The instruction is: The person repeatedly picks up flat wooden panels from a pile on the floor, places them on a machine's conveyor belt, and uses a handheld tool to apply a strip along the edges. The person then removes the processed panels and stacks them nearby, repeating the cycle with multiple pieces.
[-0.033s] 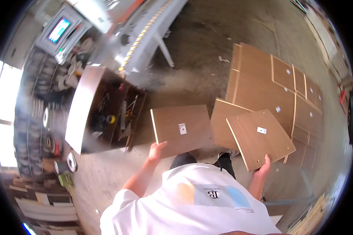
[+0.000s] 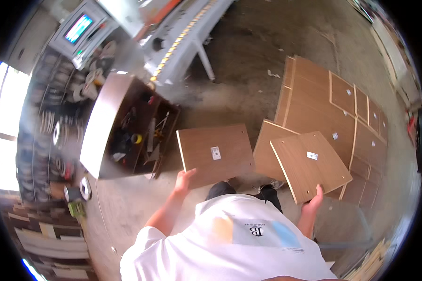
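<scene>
My left hand (image 2: 185, 181) is closed on the near left corner of a brown wood-grain panel (image 2: 232, 164), its thumb on top. That panel has a pale left edge and a small white label. With my right hand (image 2: 314, 200) I grip the near edge of a second brown panel (image 2: 326, 171), thumb up and the other fingers mostly hidden beneath. This one is tilted, with a white label and small holes near its corners. Partly behind it is another brown panel (image 2: 268, 149), close to my feet.
Ahead to the right, brown panels (image 2: 314, 100) with pale edges and labels cover the floor. An open cabinet (image 2: 104, 129) holding tools stands to the left. Beyond it are a machine table (image 2: 185, 44) and a control screen (image 2: 79, 29). Rolls (image 2: 61, 133) fill racks at far left.
The view has shifted slightly, so the surroundings sit a little farther right. The left panel has moved slightly left; both hands keep their hold.
</scene>
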### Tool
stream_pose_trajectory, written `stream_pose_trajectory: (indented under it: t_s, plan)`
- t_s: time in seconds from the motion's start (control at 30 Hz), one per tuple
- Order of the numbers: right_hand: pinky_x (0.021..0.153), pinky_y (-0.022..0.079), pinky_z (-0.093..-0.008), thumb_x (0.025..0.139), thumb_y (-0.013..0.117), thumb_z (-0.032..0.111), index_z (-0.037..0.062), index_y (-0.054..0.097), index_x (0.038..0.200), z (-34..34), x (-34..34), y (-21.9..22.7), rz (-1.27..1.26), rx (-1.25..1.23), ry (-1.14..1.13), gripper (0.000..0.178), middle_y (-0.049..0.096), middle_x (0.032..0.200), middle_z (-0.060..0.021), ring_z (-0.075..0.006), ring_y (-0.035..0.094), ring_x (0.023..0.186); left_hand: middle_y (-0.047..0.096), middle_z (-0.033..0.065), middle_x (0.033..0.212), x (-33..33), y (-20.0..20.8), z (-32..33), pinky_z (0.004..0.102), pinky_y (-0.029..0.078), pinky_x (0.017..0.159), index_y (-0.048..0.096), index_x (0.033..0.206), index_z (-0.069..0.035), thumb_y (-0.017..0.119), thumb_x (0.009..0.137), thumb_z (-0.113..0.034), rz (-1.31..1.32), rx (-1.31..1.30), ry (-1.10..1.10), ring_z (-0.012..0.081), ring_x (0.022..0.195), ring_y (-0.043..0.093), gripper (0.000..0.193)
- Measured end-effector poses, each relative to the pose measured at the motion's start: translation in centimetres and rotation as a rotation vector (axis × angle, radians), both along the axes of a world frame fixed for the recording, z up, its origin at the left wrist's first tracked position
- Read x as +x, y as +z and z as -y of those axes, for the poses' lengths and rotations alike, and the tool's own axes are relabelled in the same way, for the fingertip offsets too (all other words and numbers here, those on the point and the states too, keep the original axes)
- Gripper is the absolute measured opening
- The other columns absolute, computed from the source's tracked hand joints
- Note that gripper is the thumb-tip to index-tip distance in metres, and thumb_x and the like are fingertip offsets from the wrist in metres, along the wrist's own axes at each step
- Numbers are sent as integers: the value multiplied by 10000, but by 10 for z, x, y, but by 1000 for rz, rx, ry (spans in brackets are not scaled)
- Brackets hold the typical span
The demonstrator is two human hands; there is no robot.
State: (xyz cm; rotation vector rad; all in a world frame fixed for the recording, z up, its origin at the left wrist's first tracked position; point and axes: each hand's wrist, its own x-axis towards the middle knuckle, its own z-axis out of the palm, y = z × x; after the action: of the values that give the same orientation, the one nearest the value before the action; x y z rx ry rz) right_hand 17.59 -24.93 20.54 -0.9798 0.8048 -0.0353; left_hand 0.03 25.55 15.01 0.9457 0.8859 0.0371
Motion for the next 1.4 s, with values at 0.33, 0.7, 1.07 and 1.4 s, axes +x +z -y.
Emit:
stream_pose_trajectory:
  t_s: [0.33, 0.7, 1.07, 1.4]
  plan:
    - [961, 507, -466, 925, 642, 318, 9, 537, 1342, -197, 55, 53, -3, 71, 394, 529, 624, 1277, -126, -308, 616, 1152, 639, 66, 1291, -67, 39, -167, 439, 481, 1039, 571, 1329, -74, 631, 974, -316, 423, -106, 734, 267, 1204, 600, 434]
    - [923, 517, -447, 856, 703, 337, 32, 575, 1304, -369, 171, 57, 12, 153, 734, 556, 632, 1239, -121, -304, 628, 1093, 654, 58, 1207, 53, -55, -366, 433, 533, 954, 577, 1269, -119, 609, 1019, -347, 521, -299, 1188, 256, 1081, 639, 340]
    - [972, 495, -429, 880, 721, 303, 52, 574, 1303, -598, 313, 38, 50, 363, 1079, 513, 637, 1218, -85, -264, 619, 1131, 675, 64, 949, 185, 31, -332, 299, 504, 699, 576, 1136, -84, 528, 1043, -383, 240, -217, 549, 178, 828, 638, 317]
    - [1032, 459, -418, 904, 730, 277, 89, 529, 1356, -816, 353, 12, -44, 488, 1210, 529, 594, 1308, -58, -231, 566, 1214, 673, 65, 1043, 297, 64, -398, 295, 548, 753, 552, 1247, -44, 505, 1072, -295, 351, -134, 440, 162, 878, 657, 310]
